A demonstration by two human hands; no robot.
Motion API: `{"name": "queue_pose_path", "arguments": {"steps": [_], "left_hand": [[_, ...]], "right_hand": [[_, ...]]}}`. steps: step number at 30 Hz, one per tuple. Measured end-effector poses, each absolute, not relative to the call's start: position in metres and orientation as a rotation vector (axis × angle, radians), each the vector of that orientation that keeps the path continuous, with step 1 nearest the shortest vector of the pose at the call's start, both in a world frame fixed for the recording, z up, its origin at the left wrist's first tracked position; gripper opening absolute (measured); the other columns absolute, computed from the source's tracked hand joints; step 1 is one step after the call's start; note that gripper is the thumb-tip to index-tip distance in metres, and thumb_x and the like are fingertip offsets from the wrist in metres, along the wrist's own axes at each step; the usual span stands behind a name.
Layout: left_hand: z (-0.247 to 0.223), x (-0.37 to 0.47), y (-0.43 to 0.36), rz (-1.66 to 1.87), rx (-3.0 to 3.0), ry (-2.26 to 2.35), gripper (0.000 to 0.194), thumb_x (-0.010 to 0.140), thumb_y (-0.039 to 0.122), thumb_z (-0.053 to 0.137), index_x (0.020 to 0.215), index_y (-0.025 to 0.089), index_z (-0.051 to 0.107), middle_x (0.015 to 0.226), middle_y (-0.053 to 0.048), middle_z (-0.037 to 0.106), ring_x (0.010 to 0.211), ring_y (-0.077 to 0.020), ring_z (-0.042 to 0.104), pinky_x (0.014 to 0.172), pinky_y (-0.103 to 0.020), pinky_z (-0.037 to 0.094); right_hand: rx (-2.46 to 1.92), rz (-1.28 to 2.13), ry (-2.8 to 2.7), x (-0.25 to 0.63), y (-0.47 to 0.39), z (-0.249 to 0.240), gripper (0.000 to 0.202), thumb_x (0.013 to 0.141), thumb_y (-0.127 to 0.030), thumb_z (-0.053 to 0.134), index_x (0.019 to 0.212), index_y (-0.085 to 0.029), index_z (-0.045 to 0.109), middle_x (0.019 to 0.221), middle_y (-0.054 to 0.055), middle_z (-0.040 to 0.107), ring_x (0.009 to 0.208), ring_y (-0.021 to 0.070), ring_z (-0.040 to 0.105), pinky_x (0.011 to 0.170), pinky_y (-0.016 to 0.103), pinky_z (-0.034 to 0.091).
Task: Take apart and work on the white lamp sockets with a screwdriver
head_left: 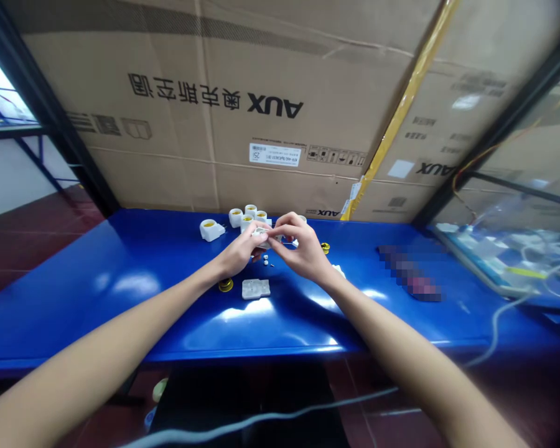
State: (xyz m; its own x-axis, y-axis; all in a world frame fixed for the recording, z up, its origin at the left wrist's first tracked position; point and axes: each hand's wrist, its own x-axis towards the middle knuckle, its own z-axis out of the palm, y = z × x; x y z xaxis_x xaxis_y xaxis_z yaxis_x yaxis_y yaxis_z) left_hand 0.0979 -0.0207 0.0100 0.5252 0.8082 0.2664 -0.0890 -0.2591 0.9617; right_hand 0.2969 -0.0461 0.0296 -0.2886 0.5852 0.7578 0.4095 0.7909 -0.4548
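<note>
My left hand (239, 254) is closed on a white plastic housing (260, 231), held just above the blue table. My right hand (302, 247) meets it from the right, thumb and fingertips pinched at the housing's edge. Whatever small piece those fingertips hold is hidden. Below the hands lie tiny white parts (266, 257) and a small dark piece (272, 266). Nearer me, a flat white plastic cover (256, 289) lies on the table beside a yellow-and-black ring (225, 285). Another such ring (325, 247) is right of my right hand.
Several white plug-like units with yellow-lined openings (247, 219) stand behind my hands, one unit (210, 229) apart at left. A tall cardboard wall (191, 137) backs the blue table (121, 298). A blurred dark-red object (410, 274) and cables (499, 311) are at right.
</note>
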Motion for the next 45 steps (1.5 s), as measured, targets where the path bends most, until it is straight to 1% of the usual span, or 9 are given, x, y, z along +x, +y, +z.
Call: {"name": "queue_pose_path", "arguments": {"steps": [5, 10, 13, 16, 21, 26, 32, 38, 45], "left_hand": [[0.010, 0.098, -0.019, 0.986, 1.617, 0.623, 0.038, 0.103, 0.059, 0.059, 0.114, 0.023, 0.055, 0.082, 0.000, 0.052, 0.066, -0.0174, 0.046, 0.061, -0.033, 0.041], [0.014, 0.098, -0.019, 1.025, 1.617, 0.619, 0.037, 0.103, 0.058, 0.060, 0.115, 0.023, 0.056, 0.084, -0.001, 0.056, 0.067, -0.0182, 0.050, 0.060, -0.034, 0.042], [0.014, 0.097, -0.020, 1.059, 1.606, 0.617, 0.037, 0.102, 0.057, 0.061, 0.116, 0.023, 0.056, 0.088, -0.002, 0.058, 0.069, -0.0186, 0.053, 0.061, -0.033, 0.044], [0.012, 0.096, -0.019, 1.094, 1.601, 0.607, 0.035, 0.102, 0.054, 0.062, 0.117, 0.023, 0.057, 0.088, -0.002, 0.059, 0.070, -0.0180, 0.053, 0.061, -0.032, 0.043], [0.011, 0.096, -0.019, 1.153, 1.631, 0.579, 0.037, 0.100, 0.057, 0.064, 0.116, 0.024, 0.057, 0.084, -0.001, 0.059, 0.066, -0.0170, 0.050, 0.059, -0.032, 0.042], [0.018, 0.096, -0.025, 1.182, 1.654, 0.632, 0.032, 0.102, 0.054, 0.064, 0.114, 0.026, 0.057, 0.083, -0.001, 0.060, 0.066, -0.0177, 0.051, 0.062, -0.033, 0.042], [0.021, 0.094, -0.027, 1.209, 1.728, 0.651, 0.033, 0.103, 0.056, 0.062, 0.115, 0.026, 0.056, 0.084, -0.002, 0.063, 0.067, -0.0185, 0.053, 0.063, -0.034, 0.041], [0.019, 0.093, -0.026, 1.219, 1.752, 0.660, 0.032, 0.105, 0.055, 0.061, 0.115, 0.025, 0.055, 0.083, -0.001, 0.058, 0.067, -0.0177, 0.052, 0.063, -0.033, 0.040], [0.025, 0.093, -0.026, 1.218, 1.722, 0.676, 0.029, 0.101, 0.052, 0.065, 0.107, 0.023, 0.061, 0.084, -0.001, 0.060, 0.070, -0.0186, 0.055, 0.064, -0.033, 0.043]], "right_hand": [[-0.778, 0.371, -1.891, 0.298, -0.050, 0.037, 0.019, 0.103, -0.035, 0.069, 0.097, -0.022, 0.082, 0.103, 0.007, 0.067, 0.086, 0.0180, 0.060, 0.073, 0.033, 0.051], [-0.746, 0.533, -1.818, 0.297, -0.055, 0.039, 0.027, 0.106, -0.044, 0.065, 0.101, -0.022, 0.078, 0.111, 0.008, 0.067, 0.101, 0.0210, 0.064, 0.082, 0.034, 0.053], [-0.720, 0.699, -1.676, 0.296, -0.056, 0.038, 0.027, 0.107, -0.049, 0.064, 0.109, -0.023, 0.073, 0.107, 0.005, 0.069, 0.090, 0.0183, 0.064, 0.080, 0.034, 0.053], [-0.726, 0.847, -1.529, 0.296, -0.054, 0.037, 0.026, 0.102, -0.048, 0.072, 0.111, -0.024, 0.071, 0.098, 0.001, 0.072, 0.074, 0.0149, 0.061, 0.075, 0.033, 0.053], [-0.774, 1.013, -1.473, 0.294, -0.050, 0.039, 0.035, 0.085, -0.051, 0.089, 0.101, -0.021, 0.077, 0.090, 0.002, 0.075, 0.071, 0.0162, 0.065, 0.075, 0.035, 0.056], [-0.779, 1.042, -1.454, 0.292, -0.050, 0.040, 0.039, 0.077, -0.054, 0.095, 0.093, -0.021, 0.080, 0.089, 0.004, 0.079, 0.074, 0.0186, 0.069, 0.079, 0.038, 0.061], [-0.733, 1.023, -1.466, 0.293, -0.049, 0.037, 0.033, 0.082, -0.051, 0.093, 0.096, -0.021, 0.085, 0.083, 0.002, 0.078, 0.073, 0.0191, 0.071, 0.082, 0.039, 0.062], [-0.671, 1.034, -1.466, 0.293, -0.049, 0.037, 0.026, 0.085, -0.044, 0.093, 0.096, -0.021, 0.086, 0.084, 0.003, 0.079, 0.070, 0.0173, 0.070, 0.076, 0.036, 0.059], [-0.743, 1.032, -1.446, 0.295, -0.043, 0.031, 0.035, 0.081, -0.051, 0.093, 0.096, -0.021, 0.086, 0.085, 0.003, 0.080, 0.070, 0.0175, 0.068, 0.074, 0.036, 0.059]]}}
